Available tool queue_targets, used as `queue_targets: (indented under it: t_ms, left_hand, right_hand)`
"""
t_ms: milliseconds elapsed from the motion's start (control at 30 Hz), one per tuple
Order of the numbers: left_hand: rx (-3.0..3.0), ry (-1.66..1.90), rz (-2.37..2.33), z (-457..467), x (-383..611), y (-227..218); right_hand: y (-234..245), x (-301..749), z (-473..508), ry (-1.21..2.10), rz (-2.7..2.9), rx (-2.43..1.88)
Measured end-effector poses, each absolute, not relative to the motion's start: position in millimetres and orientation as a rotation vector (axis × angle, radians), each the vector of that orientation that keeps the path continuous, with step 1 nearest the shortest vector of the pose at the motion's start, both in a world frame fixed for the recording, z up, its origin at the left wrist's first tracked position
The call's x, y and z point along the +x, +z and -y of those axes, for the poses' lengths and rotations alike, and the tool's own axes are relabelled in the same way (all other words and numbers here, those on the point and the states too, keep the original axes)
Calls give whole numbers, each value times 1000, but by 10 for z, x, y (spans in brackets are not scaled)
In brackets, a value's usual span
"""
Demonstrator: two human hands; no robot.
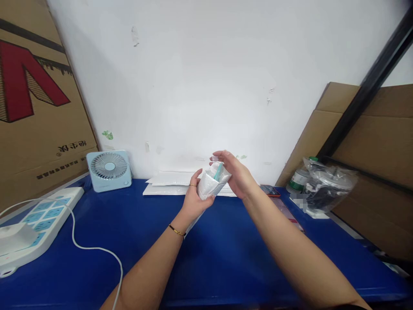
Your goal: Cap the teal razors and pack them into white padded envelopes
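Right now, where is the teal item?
The teal item shows at the mouth of the white packet, just below and right of centre in the head view, between the left hand and right hand.

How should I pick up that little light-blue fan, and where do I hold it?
Grip the light-blue desk fan by the right edge of its squarish frame, coming from the right. It stands upright, facing you, and that straight edge should suit your grip. The left side looks more crowded, with the cardboard box close by. Better keep fingers off the round grille.
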State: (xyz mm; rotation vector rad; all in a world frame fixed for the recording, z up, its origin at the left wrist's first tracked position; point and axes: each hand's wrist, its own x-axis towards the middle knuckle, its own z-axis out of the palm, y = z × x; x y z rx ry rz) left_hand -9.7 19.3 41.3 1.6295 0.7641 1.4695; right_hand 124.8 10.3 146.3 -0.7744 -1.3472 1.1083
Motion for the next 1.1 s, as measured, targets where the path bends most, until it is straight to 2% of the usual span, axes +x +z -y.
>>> queue_targets:
  t_ms: [167,267,367,533,767,967,1100]
  left_hand:
    - [1694,1483,-785,-195,-109,412]
    - [1729,1499,-838,-202,-112,394]
    - [1761,1496,-845,-190,-113,392]
    - [1756,1514,-743,-164,-146,426]
    - [1696,1335,-588,-164,-103,391]
    - [1417,1094,-546,-73,42,319]
    - [1101,923,-437,-61,46,271]
  right_hand:
    - [1351,1322,-54,738,1584,-1044]
    - [1258,1471,-49,644,1647,-1168]
    - [1283,1582,-38,627,1709,-1104]
    - [1591,1614,61,391,1709,-916]
    - [1786,1591,180,417,1746,-883]
    - [1671,1655,187,523,1767,-901]
    - [1527,1815,168,678,1858,-696]
